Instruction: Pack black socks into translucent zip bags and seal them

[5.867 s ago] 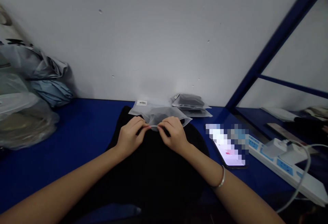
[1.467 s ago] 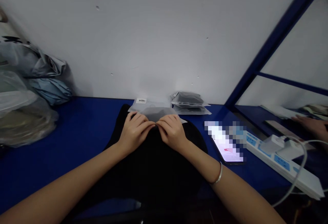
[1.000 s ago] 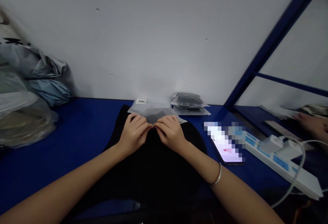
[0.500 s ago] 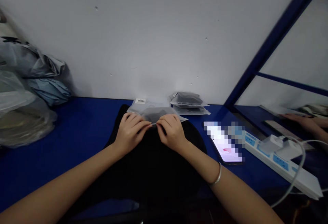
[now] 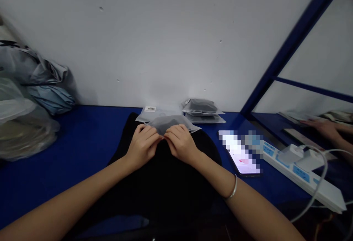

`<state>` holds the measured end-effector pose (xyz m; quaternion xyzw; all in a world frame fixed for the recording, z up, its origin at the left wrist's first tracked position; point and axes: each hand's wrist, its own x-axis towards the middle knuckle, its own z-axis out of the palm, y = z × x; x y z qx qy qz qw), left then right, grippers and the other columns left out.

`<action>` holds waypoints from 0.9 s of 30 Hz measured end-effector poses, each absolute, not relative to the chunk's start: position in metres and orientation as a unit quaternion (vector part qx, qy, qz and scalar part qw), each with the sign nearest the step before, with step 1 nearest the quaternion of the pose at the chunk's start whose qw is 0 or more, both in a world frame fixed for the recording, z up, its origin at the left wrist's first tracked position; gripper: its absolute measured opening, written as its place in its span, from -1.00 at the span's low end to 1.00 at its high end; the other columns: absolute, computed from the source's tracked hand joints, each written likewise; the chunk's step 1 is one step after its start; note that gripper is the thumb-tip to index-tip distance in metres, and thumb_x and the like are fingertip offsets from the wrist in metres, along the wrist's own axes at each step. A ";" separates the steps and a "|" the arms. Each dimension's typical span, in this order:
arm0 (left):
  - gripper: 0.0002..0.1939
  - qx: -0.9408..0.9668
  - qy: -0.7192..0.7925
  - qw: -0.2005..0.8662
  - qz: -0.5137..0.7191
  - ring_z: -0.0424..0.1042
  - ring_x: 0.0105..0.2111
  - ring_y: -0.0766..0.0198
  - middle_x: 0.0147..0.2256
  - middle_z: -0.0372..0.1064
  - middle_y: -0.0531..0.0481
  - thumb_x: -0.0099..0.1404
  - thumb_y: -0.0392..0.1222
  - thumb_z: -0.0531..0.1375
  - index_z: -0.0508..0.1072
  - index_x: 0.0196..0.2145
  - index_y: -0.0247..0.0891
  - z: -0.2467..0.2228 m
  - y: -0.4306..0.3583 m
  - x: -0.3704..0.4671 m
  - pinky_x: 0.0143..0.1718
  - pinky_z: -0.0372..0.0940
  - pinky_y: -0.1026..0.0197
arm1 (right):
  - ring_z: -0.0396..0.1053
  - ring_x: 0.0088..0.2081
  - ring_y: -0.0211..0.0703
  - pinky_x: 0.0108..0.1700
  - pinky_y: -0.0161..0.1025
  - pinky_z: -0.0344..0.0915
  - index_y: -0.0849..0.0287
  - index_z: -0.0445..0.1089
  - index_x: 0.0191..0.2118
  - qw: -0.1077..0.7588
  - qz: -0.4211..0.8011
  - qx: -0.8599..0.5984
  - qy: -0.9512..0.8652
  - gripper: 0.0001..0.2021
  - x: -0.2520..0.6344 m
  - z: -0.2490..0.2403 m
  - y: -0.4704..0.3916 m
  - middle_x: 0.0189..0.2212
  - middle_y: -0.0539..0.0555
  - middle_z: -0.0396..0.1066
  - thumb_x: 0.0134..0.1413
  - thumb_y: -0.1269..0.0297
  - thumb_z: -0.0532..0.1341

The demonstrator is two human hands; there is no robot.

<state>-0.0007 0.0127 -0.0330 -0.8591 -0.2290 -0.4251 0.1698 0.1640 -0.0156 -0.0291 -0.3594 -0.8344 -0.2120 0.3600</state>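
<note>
A frosted plastic bag with something dark inside (image 5: 168, 122) lies over black cloth (image 5: 165, 182). My left hand (image 5: 143, 144) pinches the near edge of this bag, thumb and fingers pressed together. Right beside it, my right hand (image 5: 182, 143) pinches the same edge, the fingertips of both hands meeting at the middle. Behind the held bag is a flat frosted bag with a barcode label (image 5: 150, 108). To the right, packed frosted bags with dark contents (image 5: 202, 107) are stacked against the wall.
A lit phone (image 5: 239, 156) and a white power strip (image 5: 303, 173) with plugs and cables lie on the blue table (image 5: 82, 138) at the right. Plastic-wrapped bundles (image 5: 27, 116) fill the left side. Beyond the blue frame, another person's hand (image 5: 322, 127) rests on a surface.
My right hand has shifted left to meet my left hand at the bag's edge. The bag's near edge now looks more bunched. The view has moved slightly.
</note>
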 end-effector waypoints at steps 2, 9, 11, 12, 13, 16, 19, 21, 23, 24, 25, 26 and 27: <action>-0.83 -0.861 -0.226 0.175 -0.420 0.15 -0.52 0.33 -0.60 0.18 0.07 0.20 -0.36 0.06 0.30 -0.54 -0.26 -0.032 0.013 -0.001 -0.33 0.13 0.15 | 0.23 -0.31 -0.20 -0.23 -0.20 0.12 0.25 0.32 -0.37 0.349 -0.218 -0.361 -0.836 -0.81 0.164 -0.030 -0.015 -0.41 0.09 0.38 0.10 0.46 -0.02; -0.98 -0.833 -0.219 0.183 -0.474 0.25 -0.52 0.35 -0.58 0.27 0.09 0.15 -0.28 0.17 0.37 -0.44 -0.23 -0.027 0.018 -0.004 -0.28 0.14 0.14 | 0.24 -0.33 -0.22 -0.22 -0.19 0.08 0.25 0.31 -0.39 0.380 -0.248 -0.385 -0.804 -0.83 0.165 -0.028 -0.017 -0.41 0.07 0.38 0.11 0.44 -0.01; -0.96 -0.834 -0.220 0.180 -0.472 0.27 -0.51 0.34 -0.57 0.30 0.09 0.14 -0.28 0.18 0.37 -0.46 -0.23 -0.026 0.018 -0.004 -0.28 0.13 0.14 | 0.24 -0.34 -0.23 -0.22 -0.19 0.07 0.25 0.31 -0.39 0.380 -0.252 -0.387 -0.801 -0.83 0.165 -0.028 -0.016 -0.41 0.07 0.38 0.11 0.44 0.00; -0.96 -0.836 -0.223 0.178 -0.469 0.27 -0.49 0.34 -0.56 0.31 0.08 0.14 -0.28 0.18 0.37 -0.46 -0.24 -0.026 0.018 -0.005 -0.28 0.13 0.14 | 0.24 -0.34 -0.23 -0.22 -0.20 0.06 0.25 0.31 -0.39 0.380 -0.254 -0.389 -0.800 -0.83 0.166 -0.028 -0.016 -0.42 0.06 0.39 0.11 0.44 0.00; -0.96 -0.838 -0.225 0.175 -0.465 0.28 -0.48 0.34 -0.55 0.32 0.08 0.15 -0.29 0.17 0.36 -0.46 -0.24 -0.026 0.017 -0.005 -0.28 0.13 0.15 | 0.24 -0.34 -0.23 -0.23 -0.20 0.06 0.25 0.31 -0.39 0.380 -0.254 -0.392 -0.799 -0.83 0.166 -0.028 -0.016 -0.42 0.06 0.39 0.12 0.44 0.00; -0.91 -0.843 -0.235 0.180 -0.449 0.27 -0.47 0.32 -0.55 0.31 0.06 0.15 -0.30 0.16 0.33 -0.50 -0.27 -0.025 0.016 -0.005 -0.31 0.11 0.16 | 0.24 -0.34 -0.23 -0.22 -0.20 0.05 0.24 0.31 -0.39 0.376 -0.252 -0.399 -0.797 -0.83 0.167 -0.028 -0.016 -0.42 0.06 0.39 0.12 0.43 0.00; -0.80 -0.845 -0.245 0.207 -0.429 0.22 -0.50 0.31 -0.59 0.25 0.05 0.18 -0.28 0.12 0.26 -0.58 -0.27 -0.024 0.017 -0.005 -0.36 0.08 0.17 | 0.24 -0.34 -0.23 -0.22 -0.20 0.05 0.24 0.31 -0.38 0.372 -0.254 -0.397 -0.800 -0.84 0.166 -0.029 -0.016 -0.41 0.05 0.39 0.12 0.43 0.00; -0.76 -0.848 -0.247 0.224 -0.413 0.18 -0.52 0.32 -0.60 0.21 0.05 0.20 -0.29 0.08 0.22 -0.61 -0.27 -0.024 0.017 -0.005 -0.38 0.08 0.17 | 0.24 -0.34 -0.24 -0.22 -0.21 0.05 0.24 0.32 -0.38 0.368 -0.255 -0.396 -0.801 -0.84 0.165 -0.030 -0.016 -0.41 0.05 0.39 0.11 0.43 0.01; -0.75 -0.852 -0.246 0.237 -0.397 0.16 -0.53 0.32 -0.60 0.19 0.05 0.21 -0.30 0.06 0.19 -0.62 -0.27 -0.023 0.018 -0.005 -0.39 0.07 0.18 | 0.24 -0.33 -0.24 -0.22 -0.22 0.06 0.23 0.32 -0.38 0.366 -0.255 -0.394 -0.803 -0.85 0.166 -0.029 -0.016 -0.42 0.04 0.39 0.11 0.42 0.02; -0.75 -0.852 -0.245 0.244 -0.393 0.15 -0.53 0.32 -0.60 0.19 0.06 0.21 -0.31 0.05 0.18 -0.62 -0.27 -0.022 0.019 -0.007 -0.39 0.07 0.18 | 0.24 -0.33 -0.24 -0.22 -0.22 0.07 0.23 0.32 -0.37 0.367 -0.255 -0.393 -0.803 -0.85 0.167 -0.027 -0.015 -0.41 0.04 0.39 0.11 0.41 0.03; -0.75 -0.850 -0.244 0.253 -0.393 0.15 -0.53 0.32 -0.61 0.18 0.06 0.21 -0.32 0.05 0.18 -0.62 -0.26 -0.021 0.020 -0.008 -0.40 0.07 0.19 | 0.24 -0.32 -0.23 -0.22 -0.22 0.07 0.23 0.33 -0.36 0.370 -0.257 -0.393 -0.802 -0.86 0.170 -0.026 -0.015 -0.40 0.04 0.40 0.11 0.39 0.04; -0.75 -0.843 -0.244 0.265 -0.399 0.16 -0.53 0.32 -0.61 0.18 0.06 0.21 -0.33 0.05 0.17 -0.62 -0.26 -0.020 0.022 -0.011 -0.40 0.07 0.19 | 0.25 -0.31 -0.23 -0.21 -0.22 0.08 0.23 0.33 -0.34 0.374 -0.261 -0.393 -0.799 -0.87 0.173 -0.023 -0.014 -0.38 0.04 0.40 0.11 0.37 0.05; -0.75 -0.834 -0.244 0.278 -0.410 0.17 -0.53 0.32 -0.61 0.18 0.06 0.20 -0.34 0.06 0.17 -0.61 -0.26 -0.019 0.024 -0.014 -0.40 0.07 0.19 | 0.25 -0.30 -0.22 -0.20 -0.21 0.09 0.23 0.33 -0.32 0.378 -0.266 -0.394 -0.794 -0.88 0.177 -0.021 -0.014 -0.36 0.05 0.41 0.11 0.36 0.06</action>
